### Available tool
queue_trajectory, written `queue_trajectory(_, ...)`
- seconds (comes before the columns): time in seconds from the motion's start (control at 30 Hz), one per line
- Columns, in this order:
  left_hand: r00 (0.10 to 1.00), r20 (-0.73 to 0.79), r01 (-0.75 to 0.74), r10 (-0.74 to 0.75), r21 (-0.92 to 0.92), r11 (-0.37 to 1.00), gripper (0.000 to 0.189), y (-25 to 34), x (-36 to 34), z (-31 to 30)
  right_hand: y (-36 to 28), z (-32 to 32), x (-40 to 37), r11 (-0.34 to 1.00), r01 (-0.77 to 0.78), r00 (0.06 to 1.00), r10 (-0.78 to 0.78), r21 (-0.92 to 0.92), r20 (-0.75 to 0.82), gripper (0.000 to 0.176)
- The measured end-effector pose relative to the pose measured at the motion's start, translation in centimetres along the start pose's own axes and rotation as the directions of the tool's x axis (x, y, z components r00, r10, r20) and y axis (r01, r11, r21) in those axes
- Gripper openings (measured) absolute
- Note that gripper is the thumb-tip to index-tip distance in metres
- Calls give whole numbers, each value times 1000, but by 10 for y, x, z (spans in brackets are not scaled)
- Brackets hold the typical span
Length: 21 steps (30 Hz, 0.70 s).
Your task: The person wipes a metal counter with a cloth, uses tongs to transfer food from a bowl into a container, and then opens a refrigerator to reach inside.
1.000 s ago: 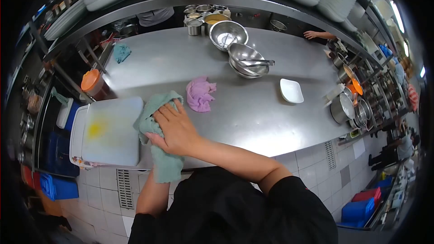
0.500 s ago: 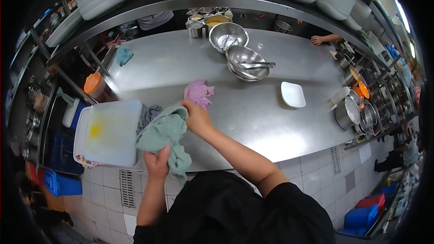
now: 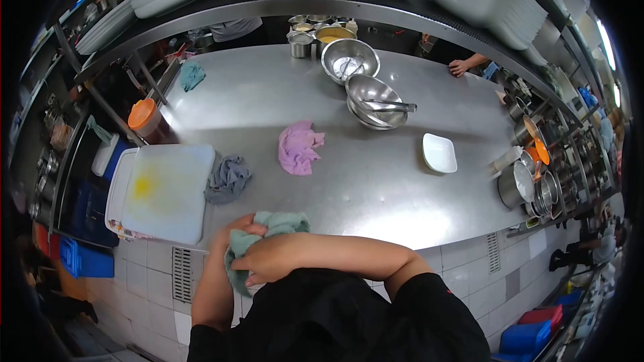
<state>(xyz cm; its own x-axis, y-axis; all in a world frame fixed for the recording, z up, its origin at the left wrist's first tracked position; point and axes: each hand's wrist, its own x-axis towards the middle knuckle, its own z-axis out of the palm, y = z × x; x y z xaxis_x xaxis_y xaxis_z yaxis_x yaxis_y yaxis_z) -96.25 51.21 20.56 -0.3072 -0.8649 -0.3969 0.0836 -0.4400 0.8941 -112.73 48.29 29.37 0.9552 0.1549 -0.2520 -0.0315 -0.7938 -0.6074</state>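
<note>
A green cloth (image 3: 283,222) is bunched close to my body at the table's near edge. My left hand (image 3: 240,226) grips it from the left side, its fingers partly hidden by folds. Crossing in front, my right hand (image 3: 265,259) is closed on the lower part of the same cloth. A grey cloth (image 3: 228,179) lies crumpled beyond my left hand, against a white cutting board (image 3: 168,188) with a yellow stain. Farther out, a pink cloth (image 3: 300,148) rests on the steel table (image 3: 376,188).
Metal bowls (image 3: 350,60) with tongs (image 3: 396,104) stand toward the far side. A white square dish (image 3: 439,153) sits to the right. Stacked plates fill the overhead shelf (image 3: 268,10). Another person's hand (image 3: 459,67) touches the far right edge.
Both hands have drawn the green cloth down toward my body, and it is now more bunched. My right hand has moved from the cloth's top to its lower front, uncovering the grey cloth.
</note>
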Motion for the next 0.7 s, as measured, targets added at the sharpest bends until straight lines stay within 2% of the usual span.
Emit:
queue_trajectory(0.03, 975, 68, -187, 211, -262, 947, 49, -9, -7, 9, -2, -7, -2, 988, 142, 984, -133, 68, -120, 28)
queue_trajectory(0.07, 941, 80, -269, 330, -414, 869, 48, -11, -10, 17, 0, -14, -3, 988, 140, 984, -132, 67, -118, 28)
queue_trajectory(0.1, 919, 60, -307, 391, -514, 801, 48, -10, -7, 23, 2, -23, -3, 976, 210, 874, -215, -61, -435, 25)
queue_trajectory(0.13, 903, 22, -332, 428, -597, 731, 48, -11, -2, 28, 4, -31, -1, 951, 233, 658, -309, -204, -687, 22)
queue_trajectory(0.17, 900, -27, -349, 436, -644, 681, 48, -10, 4, 28, 8, -40, 6, 950, 234, 660, -312, -208, -683, 22)
queue_trajectory(0.23, 890, -137, -392, 436, -718, 575, 48, -12, 18, 35, 15, -49, 25, 965, 127, 287, -259, -232, -922, 19)
queue_trajectory(0.27, 880, -182, -420, 439, -731, 538, 48, -12, 22, 36, 17, -45, 32, 963, 127, 290, -264, -237, -920, 19)
queue_trajectory(0.33, 855, -251, -471, 454, -742, 477, 48, -9, 23, 33, 17, -33, 40, 980, -156, 626, 1, -124, -780, 20)
queue_trajectory(0.37, 838, -280, -499, 468, -740, 451, 48, -6, 21, 29, 16, -31, 43, 979, -152, 631, -9, -135, -776, 20)
queue_trajectory(0.43, 797, -319, -553, 512, -727, 407, 48, 7, 13, 16, 6, -29, 45, 945, -31, 374, -290, -325, -881, 26)
queue_trajectory(0.57, 713, -351, -629, 607, -701, 335, 48, 34, -11, -8, -9, -22, 38, 951, -35, 425, -265, -308, -866, 38)
queue_trajectory(0.67, 667, -333, -660, 667, -679, 321, 48, 50, -24, -24, 10, -7, 40, 946, -2, 441, -291, -325, -849, 44)
queue_trajectory(0.7, 655, -316, -665, 686, -672, 326, 48, 53, -28, -29, 21, -5, 33, 947, 44, 507, -296, -318, -810, 45)
